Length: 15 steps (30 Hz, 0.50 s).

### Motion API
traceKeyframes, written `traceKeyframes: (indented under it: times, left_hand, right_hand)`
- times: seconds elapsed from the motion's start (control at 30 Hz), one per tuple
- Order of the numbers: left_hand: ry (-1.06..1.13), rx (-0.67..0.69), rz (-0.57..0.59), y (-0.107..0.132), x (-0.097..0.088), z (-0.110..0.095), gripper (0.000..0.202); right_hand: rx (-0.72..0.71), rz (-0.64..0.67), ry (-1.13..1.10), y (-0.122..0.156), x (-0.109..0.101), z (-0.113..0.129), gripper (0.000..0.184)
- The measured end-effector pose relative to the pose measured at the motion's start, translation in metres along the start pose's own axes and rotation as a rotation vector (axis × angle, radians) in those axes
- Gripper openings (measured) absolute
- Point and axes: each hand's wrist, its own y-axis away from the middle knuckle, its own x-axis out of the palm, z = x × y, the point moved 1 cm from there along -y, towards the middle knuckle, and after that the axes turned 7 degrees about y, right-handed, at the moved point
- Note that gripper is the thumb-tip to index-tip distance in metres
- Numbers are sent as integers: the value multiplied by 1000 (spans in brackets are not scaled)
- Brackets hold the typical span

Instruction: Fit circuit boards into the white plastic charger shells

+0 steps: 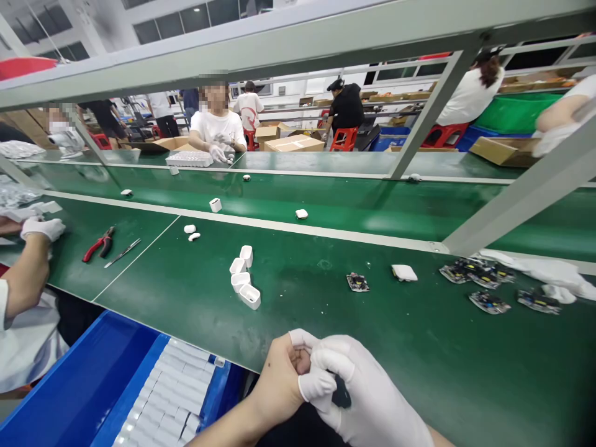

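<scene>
Green worktop (pixel 186 298), seated workers (pixel 348 107) beyond — left hand (pixel 280 371) and right hand (pixel 350 375) meet, fingers (pixel 333 360) curled; anything held, I cannot tell.

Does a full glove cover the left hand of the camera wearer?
No, bare skin shows across the back of the left hand.

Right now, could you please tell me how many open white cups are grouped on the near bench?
4: the farthest cup, the second cup nearer and left, the third cup nearer still, and the nearest cup at front right. None looks hidden.
</scene>
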Motion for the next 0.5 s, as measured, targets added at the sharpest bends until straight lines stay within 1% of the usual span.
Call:
traceKeyframes:
  times: [0.07,0.13,0.2,0.23,0.3,0.33,0.37,0.4,0.5]
  left_hand:
    - [-16,-4,-2,0,-1,4,60]
    - [-15,15,1,1,-2,6,61]
    - [22,73,11,2,-3,6,61]
    - [47,108,19,3,-3,6,61]
    - [84,160,36,4,-1,3,63]
    - [89,172,41,5,0,2,64]
    - [82,172,48,5,1,1,65]
    - [63,167,53,5,2,0,65]
    - [-33,157,40,4,5,-2,64]
  right_hand:
    - [-27,-22,33,0,2,0,21]
    - [-50,-46,-16,2,5,-3,20]
    - [-46,-88,-91,7,8,-7,13]
    - [-28,-124,-112,11,8,-10,14]
    - [5,-212,-101,17,7,-14,36]
    - [3,-257,-76,20,6,-16,41]
    - [-21,-277,-48,21,4,-16,40]
    - [-61,-266,-27,20,1,-16,34]
    - [-157,-128,12,12,-5,-10,12]
